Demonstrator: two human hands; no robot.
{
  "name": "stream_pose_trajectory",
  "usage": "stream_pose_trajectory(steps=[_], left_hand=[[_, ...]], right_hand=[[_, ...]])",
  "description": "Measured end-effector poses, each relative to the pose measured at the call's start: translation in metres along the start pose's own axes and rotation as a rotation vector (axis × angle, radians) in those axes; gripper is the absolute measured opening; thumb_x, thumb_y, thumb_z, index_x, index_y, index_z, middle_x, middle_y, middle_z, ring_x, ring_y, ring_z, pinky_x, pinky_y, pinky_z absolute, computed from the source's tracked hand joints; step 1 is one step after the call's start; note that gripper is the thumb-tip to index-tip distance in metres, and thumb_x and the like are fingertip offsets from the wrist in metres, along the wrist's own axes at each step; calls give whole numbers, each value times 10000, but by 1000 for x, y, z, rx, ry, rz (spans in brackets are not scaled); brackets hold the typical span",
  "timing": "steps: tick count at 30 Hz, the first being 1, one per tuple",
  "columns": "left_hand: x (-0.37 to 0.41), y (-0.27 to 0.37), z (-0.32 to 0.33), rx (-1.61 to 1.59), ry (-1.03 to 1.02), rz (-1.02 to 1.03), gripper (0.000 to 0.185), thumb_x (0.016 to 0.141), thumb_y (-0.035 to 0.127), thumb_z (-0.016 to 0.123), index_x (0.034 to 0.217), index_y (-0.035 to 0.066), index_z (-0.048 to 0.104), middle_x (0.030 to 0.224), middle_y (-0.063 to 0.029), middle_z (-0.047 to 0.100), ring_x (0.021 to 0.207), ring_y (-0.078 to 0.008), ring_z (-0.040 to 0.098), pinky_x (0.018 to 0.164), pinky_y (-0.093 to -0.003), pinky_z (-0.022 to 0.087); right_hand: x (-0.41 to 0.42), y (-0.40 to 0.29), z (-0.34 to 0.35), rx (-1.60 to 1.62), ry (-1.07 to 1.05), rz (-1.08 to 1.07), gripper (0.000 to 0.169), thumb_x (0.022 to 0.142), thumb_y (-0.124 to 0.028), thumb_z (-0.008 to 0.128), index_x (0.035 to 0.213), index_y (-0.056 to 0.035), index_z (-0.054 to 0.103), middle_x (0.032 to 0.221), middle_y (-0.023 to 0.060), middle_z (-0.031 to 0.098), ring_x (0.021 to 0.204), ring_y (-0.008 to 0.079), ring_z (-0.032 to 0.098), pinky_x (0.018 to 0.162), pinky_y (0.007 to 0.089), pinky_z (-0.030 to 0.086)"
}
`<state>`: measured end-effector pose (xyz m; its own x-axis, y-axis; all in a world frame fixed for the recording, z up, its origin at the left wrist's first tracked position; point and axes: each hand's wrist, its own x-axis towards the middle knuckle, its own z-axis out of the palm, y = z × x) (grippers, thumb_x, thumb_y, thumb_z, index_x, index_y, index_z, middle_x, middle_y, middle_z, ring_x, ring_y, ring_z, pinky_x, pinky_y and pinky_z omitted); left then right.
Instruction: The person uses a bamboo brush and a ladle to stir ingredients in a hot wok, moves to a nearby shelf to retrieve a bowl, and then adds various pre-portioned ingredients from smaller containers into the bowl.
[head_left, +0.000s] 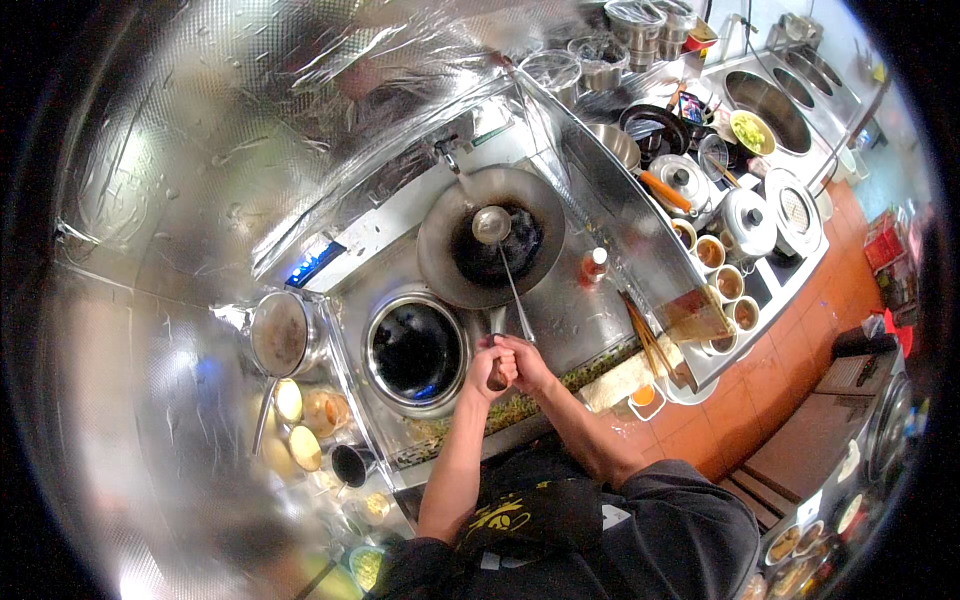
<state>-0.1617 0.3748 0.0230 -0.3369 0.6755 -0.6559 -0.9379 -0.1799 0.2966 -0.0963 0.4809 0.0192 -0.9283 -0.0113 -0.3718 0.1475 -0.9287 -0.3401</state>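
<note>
Both my hands meet at the near side of a steel wok (442, 255), around its handle (497, 381), whose brown wooden end shows below my fists. My left hand (489, 373) is curled around the handle. Pressed against it, my right hand (527, 366) also closes on the handle; its fingertips are partly hidden. A long-handled metal ladle (492, 224) rests in the wok, its bowl near the dark middle. The ladle's shaft slants over the near rim and ends just beyond my right hand. A faucet (448, 154) stands at the far rim.
Left of the wok sits a round metal pot (416, 352) with dark contents. To the right are a white-capped bottle (594, 266), wooden chopsticks (646, 337) and a folded towel (626, 382). Beyond a foil-lined partition (600, 202) stand lidded pots (750, 221) and several filled cups (727, 283).
</note>
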Motion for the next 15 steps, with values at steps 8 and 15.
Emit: stream_pose_trajectory(steps=[8, 15], left_hand=[[5, 4, -4, -28, -42, -32, 158, 920, 47, 531, 804, 144, 485, 611, 51, 468, 466, -85, 467, 450, -265, 390], [2, 6, -3, 7, -32, 8, 140, 912, 71, 551, 796, 123, 493, 607, 34, 482, 463, -101, 496, 446, -273, 419]], right_hand=[[7, 1, -11, 56, -73, 14, 305, 1015, -203, 518, 1148, 56, 606, 680, -28, 538, 452, 37, 402, 385, 201, 307], [15, 8, -1, -24, 78, -7, 300, 1014, -212, 522, 1127, 50, 614, 638, -65, 471, 449, 31, 387, 377, 206, 279]])
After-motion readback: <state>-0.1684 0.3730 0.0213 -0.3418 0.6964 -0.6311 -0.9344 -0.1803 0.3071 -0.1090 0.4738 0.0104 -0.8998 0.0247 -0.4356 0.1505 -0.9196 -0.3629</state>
